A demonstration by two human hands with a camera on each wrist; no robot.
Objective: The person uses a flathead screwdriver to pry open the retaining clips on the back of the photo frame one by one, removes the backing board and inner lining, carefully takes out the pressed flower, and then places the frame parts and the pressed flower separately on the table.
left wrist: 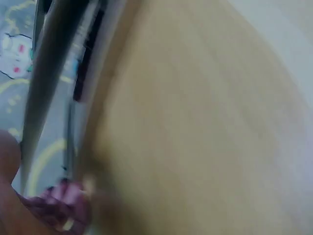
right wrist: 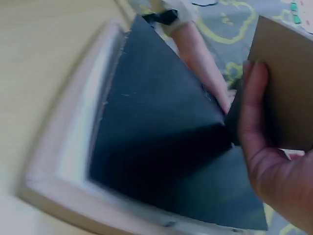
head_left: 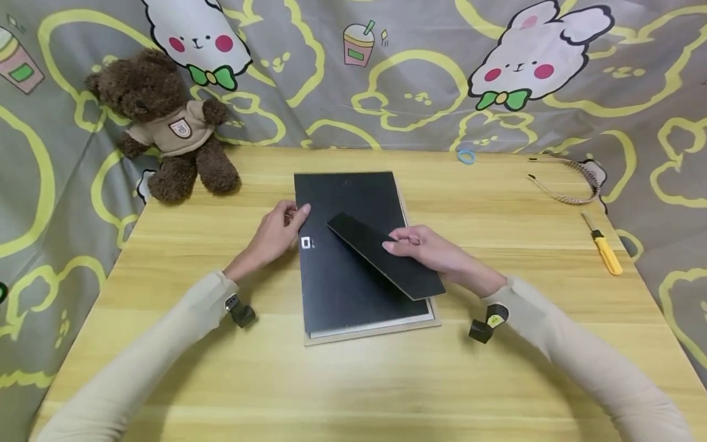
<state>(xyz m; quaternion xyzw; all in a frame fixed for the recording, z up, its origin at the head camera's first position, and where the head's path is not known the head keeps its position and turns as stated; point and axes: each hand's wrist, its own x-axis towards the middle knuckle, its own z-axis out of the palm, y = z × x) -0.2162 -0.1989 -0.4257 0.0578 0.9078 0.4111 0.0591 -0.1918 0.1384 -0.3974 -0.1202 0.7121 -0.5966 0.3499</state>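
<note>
A black backing board [head_left: 331,288] lies over a pale-rimmed picture frame [head_left: 381,331] on the table. My left hand [head_left: 273,230] holds the board's left edge, thumb on top and fingers curled at the side. A gap shows between layers along that edge in the left wrist view. With thumb and fingers, my right hand [head_left: 425,245] grips a black cardboard strip [head_left: 400,270], tilted above the board and overlapping the frame's right edge. The strip's brown face [right wrist: 288,93] shows in the right wrist view. A small white label [head_left: 306,243] sits near the board's left edge.
A brown teddy bear [head_left: 179,126] sits at the back left. At the back right lie a blue ring [head_left: 466,157], a braided headband [head_left: 588,175] and a yellow-handled screwdriver [head_left: 606,252]. A patterned curtain [head_left: 331,116] hangs behind the wooden table [head_left: 370,399].
</note>
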